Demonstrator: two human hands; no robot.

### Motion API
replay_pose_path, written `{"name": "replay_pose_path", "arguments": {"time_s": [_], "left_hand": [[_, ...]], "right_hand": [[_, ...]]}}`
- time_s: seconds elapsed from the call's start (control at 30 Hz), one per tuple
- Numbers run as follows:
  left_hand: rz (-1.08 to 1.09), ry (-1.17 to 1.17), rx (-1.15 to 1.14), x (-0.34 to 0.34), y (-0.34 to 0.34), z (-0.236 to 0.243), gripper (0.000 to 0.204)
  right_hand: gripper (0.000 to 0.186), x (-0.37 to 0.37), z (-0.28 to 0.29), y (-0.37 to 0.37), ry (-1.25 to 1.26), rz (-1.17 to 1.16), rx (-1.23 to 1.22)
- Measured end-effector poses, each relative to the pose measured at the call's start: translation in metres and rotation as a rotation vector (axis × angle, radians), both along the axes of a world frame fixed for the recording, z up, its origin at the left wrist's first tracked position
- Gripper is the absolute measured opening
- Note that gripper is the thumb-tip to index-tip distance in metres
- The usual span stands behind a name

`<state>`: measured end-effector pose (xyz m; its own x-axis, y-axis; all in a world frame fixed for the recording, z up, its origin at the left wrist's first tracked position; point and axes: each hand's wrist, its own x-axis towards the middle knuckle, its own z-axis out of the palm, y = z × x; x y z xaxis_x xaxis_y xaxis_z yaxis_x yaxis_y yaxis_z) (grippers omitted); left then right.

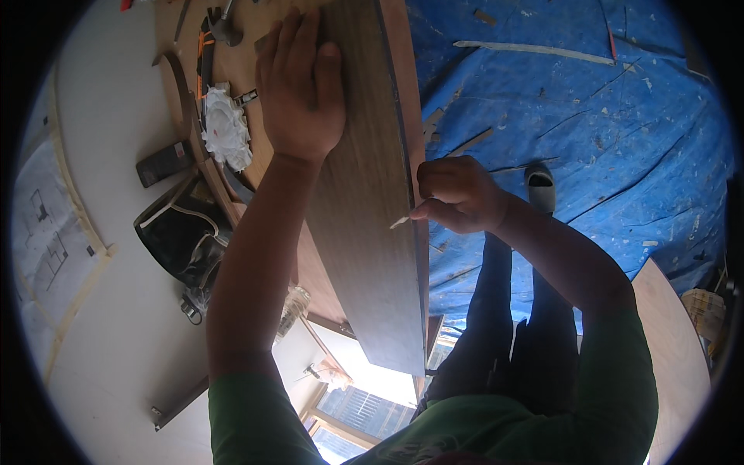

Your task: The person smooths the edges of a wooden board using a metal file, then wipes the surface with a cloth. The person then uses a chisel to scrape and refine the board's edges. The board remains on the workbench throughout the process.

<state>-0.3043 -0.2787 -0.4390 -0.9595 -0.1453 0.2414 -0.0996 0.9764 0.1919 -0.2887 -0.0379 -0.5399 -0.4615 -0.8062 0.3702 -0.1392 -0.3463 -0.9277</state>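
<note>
A long board with brown wood grain (pixel 360 155) lies lengthwise before me, and a thin dark line runs along its right edge. My left hand (pixel 302 97) rests flat on its far left part, fingers stretched out and pointing away from me. At the right edge, nearer my body, my right hand (pixel 457 194) is closed, its thumb pressed to the curled fingers. A small pale pointed piece (pixel 399 222) sticks out of that grip over the board's surface; its kind cannot be made out.
Left of the board are a hammer (pixel 225 29), an orange-and-black tool (pixel 205 54), crumpled white material (pixel 226 128), a dark box (pixel 165 163) and a black bag (pixel 186 232). A blue tarp (pixel 573 116) with scattered strips covers the floor at right. A pale panel (pixel 670 333) stands lower right.
</note>
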Motion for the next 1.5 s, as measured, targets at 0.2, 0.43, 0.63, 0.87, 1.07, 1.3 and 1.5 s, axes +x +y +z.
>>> {"name": "replay_pose_path", "arguments": {"time_s": [0.2, 0.43, 0.63, 0.87, 1.07, 1.3, 1.5], "left_hand": [[-0.014, 0.004, 0.005, -0.002, -0.002, 0.000, 0.047], [-0.016, -0.004, 0.013, 0.001, -0.004, 0.000, 0.047], [-0.025, 0.020, 0.002, -0.001, -0.004, -0.003, 0.046], [-0.054, 0.033, -0.028, 0.000, -0.005, -0.003, 0.046], [0.008, -0.003, -0.005, -0.003, 0.000, 0.000, 0.046], [-0.005, 0.002, -0.012, -0.002, -0.002, 0.000, 0.046], [-0.001, -0.005, -0.002, -0.001, 0.002, 0.002, 0.046]], "right_hand": [[0.037, -0.081, -0.022, -0.066, -0.238, -0.405, 0.066], [0.039, -0.024, 0.019, -0.006, -0.124, -0.102, 0.085], [0.039, 0.059, 0.037, 0.056, 0.179, 0.212, 0.126], [0.041, 0.004, 0.033, 0.033, 0.208, -0.076, 0.260], [0.044, -0.058, 0.022, 0.002, 0.090, -0.275, 0.333], [0.045, 0.044, 0.022, 0.038, 0.055, 0.089, 0.027], [0.044, 0.022, -0.006, 0.006, -0.164, -0.040, 0.020]]}}
